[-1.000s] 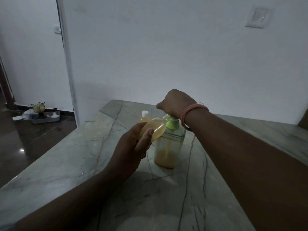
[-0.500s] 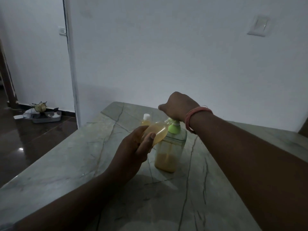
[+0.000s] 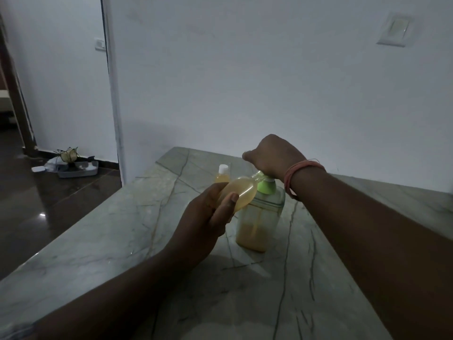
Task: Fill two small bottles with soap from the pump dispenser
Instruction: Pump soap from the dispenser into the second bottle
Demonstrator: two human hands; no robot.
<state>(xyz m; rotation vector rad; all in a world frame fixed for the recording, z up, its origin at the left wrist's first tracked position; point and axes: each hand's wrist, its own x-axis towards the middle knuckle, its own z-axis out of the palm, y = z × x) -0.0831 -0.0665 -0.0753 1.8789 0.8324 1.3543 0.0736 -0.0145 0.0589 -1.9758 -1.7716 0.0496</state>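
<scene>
The clear pump dispenser (image 3: 259, 219) with a green collar stands on the marble table (image 3: 98, 241), about a third full of yellow soap. My right hand (image 3: 274, 155) rests curled over its pump head, which it hides. My left hand (image 3: 208, 217) grips a small clear bottle (image 3: 241, 192) of yellow soap, tilted with its open neck up against the pump spout under my right hand. A second small bottle (image 3: 222, 176) with a white cap stands upright on the table just behind and left of the dispenser.
A white wall rises straight behind the table's far edge. The table's left edge drops to a dark glossy floor, where a grey tray (image 3: 78, 169) with small items sits by the far wall. A wall switch plate (image 3: 394, 29) is at the upper right.
Both hands keep their hold. My right hand has risen slightly on the pump head, and the view has tilted up a little.
</scene>
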